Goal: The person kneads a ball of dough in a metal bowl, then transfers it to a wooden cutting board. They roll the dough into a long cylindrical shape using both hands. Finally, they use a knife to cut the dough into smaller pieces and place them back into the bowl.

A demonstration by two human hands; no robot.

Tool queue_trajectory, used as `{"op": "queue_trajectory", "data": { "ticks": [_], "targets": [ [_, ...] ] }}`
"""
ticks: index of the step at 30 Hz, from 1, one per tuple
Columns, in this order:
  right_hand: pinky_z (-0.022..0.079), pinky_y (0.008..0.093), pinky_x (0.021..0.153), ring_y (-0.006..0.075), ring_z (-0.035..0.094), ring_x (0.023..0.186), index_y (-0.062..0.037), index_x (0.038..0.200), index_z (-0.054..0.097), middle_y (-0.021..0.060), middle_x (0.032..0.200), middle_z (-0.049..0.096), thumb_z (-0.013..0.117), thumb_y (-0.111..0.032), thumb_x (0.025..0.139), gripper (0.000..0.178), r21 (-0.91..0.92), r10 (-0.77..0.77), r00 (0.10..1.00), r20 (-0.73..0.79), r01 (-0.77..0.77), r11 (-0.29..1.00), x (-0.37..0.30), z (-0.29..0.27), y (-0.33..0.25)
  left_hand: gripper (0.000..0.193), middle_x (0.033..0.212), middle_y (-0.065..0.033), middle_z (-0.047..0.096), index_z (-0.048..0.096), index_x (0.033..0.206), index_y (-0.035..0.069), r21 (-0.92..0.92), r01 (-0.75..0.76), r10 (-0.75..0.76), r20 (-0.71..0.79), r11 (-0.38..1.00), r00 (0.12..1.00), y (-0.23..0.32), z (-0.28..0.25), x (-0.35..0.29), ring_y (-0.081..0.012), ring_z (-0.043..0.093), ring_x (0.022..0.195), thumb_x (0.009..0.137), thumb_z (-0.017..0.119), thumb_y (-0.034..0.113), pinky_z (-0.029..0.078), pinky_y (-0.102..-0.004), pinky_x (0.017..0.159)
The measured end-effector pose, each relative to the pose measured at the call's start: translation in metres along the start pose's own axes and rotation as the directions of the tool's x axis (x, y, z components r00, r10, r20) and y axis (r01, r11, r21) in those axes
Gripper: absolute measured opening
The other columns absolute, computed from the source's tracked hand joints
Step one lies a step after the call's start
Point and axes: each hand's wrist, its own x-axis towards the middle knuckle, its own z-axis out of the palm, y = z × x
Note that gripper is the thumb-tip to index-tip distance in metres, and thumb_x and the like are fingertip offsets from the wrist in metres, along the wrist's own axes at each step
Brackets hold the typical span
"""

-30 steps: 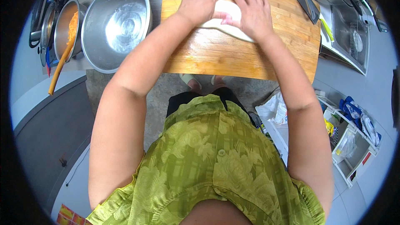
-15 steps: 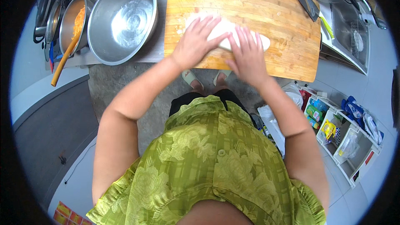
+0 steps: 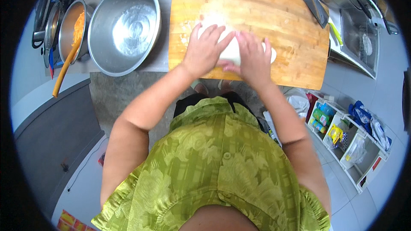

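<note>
White dough, soft and elongated, lies on a wooden cutting board near the board's front edge, slightly left of its middle. Flour dusts the board just beyond it.

Left hand: palm down on the left end of the dough, fingers spread and pointing away from the body. No closed grip; the hand lies flat and pressed on the lump.

Right hand: palm down on the right part of the dough, fingers likewise extended. Flat, unclenched. A small white end of the dough shows past its outer edge. The two hands sit close together, thumbs nearly meeting, with a strip of dough visible between them.

Board rests on the worktop, straight ahead of the person, who wears a green patterned top.

Left of the board: a large steel bowl, touching or just beside the board's edge. Further left, a smaller pot of orange shreds with a yellow-orange utensil handle sticking out toward the front. Beyond that, a dark appliance at the frame's rim.

Right of the board: a steel sink and metal vessels along the back.

Floor, lower right: a white compartmented rack holding packets and small bottles.
</note>
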Motion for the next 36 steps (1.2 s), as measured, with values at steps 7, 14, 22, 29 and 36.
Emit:
{"op": "queue_trajectory", "data": {
  "ticks": [7,14,22,29,36],
  "targets": [
    [0.022,0.0629,0.119,0.0325,0.029,0.151,-0.0204,0.146,0.054,0.0154,0.159,0.037,0.069,-0.081,0.066,0.102,-0.164,0.040,0.999,0.013,-0.037,0.986,0.086,-0.011,0.057,0.089,0.156,-0.0183,0.040,0.043,0.152,0.023,0.275,0.082,-0.065,-0.073,0.958,0.995,-0.037,-0.010,0.087,-0.0374,0.029,0.150,0.080,0.061,0.072,0.024,-0.0607,0.119],
    [0.017,0.0677,0.118,0.0329,0.019,0.154,-0.0234,0.146,0.055,0.0148,0.163,0.031,0.058,-0.084,0.076,0.092,-0.256,0.018,0.993,-0.114,-0.047,0.965,0.120,-0.004,0.080,0.089,0.161,-0.0230,0.030,0.043,0.153,0.017,0.238,0.091,-0.064,-0.116,0.967,0.991,-0.065,-0.004,0.117,-0.0419,0.020,0.152,0.082,0.066,0.065,0.016,-0.0654,0.118],
    [0.025,0.0617,0.117,0.0384,0.031,0.147,-0.0109,0.153,0.041,0.0217,0.157,0.034,0.073,-0.051,0.084,0.086,0.050,-0.074,0.997,0.027,0.072,0.996,-0.026,-0.019,-0.004,0.061,0.150,-0.0198,0.044,0.050,0.149,0.029,0.073,-0.143,0.150,-0.093,0.987,0.984,-0.008,0.002,-0.014,-0.0396,0.043,0.138,0.092,0.066,0.040,0.030,-0.0599,0.116],
    [0.025,0.0635,0.115,0.0370,0.033,0.145,-0.0144,0.150,0.044,0.0188,0.157,0.033,0.080,-0.039,0.078,0.084,0.140,-0.093,0.995,-0.044,0.099,0.985,-0.080,-0.023,-0.023,0.066,0.159,-0.0206,0.032,0.047,0.150,0.029,-0.004,-0.111,0.110,-0.079,0.994,0.991,0.024,0.015,-0.088,-0.0414,0.032,0.146,0.089,0.072,0.029,0.021,-0.0664,0.116],
    [0.033,0.0613,0.109,0.0339,0.047,0.133,-0.0123,0.150,0.042,0.0160,0.142,0.049,0.083,-0.056,0.064,0.105,0.007,-0.035,0.992,-0.121,0.036,0.999,-0.021,-0.007,0.004,0.084,0.161,-0.0148,0.030,0.042,0.154,0.030,0.022,-0.055,0.056,-0.031,0.998,0.998,0.010,0.005,-0.033,-0.0389,0.030,0.148,0.079,0.076,0.049,0.018,-0.0690,0.116]
  ]
}}
